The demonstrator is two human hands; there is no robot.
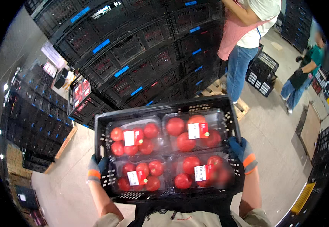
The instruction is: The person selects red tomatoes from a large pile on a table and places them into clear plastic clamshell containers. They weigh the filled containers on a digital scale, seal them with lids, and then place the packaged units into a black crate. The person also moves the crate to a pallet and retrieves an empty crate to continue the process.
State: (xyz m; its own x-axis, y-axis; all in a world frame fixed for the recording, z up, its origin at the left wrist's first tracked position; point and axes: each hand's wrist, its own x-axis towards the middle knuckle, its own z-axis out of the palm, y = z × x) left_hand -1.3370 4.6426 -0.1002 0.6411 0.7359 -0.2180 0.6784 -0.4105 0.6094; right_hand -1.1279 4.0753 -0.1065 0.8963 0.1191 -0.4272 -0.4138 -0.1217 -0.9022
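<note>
A black plastic crate [168, 106] is held out at waist height between both gloved hands. Inside lie several clear plastic packs of red tomatoes [175, 126], each bearing a printed label [193, 131]. My left hand [97, 168], in a blue and grey work glove with an orange band, grips the crate's left end. At the right end my right hand [242, 154], gloved alike, has its fingers hooked over the rim by the handle opening. Parts of the fingers of both hands are hidden by the crate walls.
Tall stacks of black crates [141, 48] with blue labels rise just ahead. More crate stacks [37, 105] stand left on pallets. A person in a pink apron [229, 31] stands by a wooden pallet [241, 107]; another in a dark apron [300, 78] is farther right, near a flat cart [312, 130].
</note>
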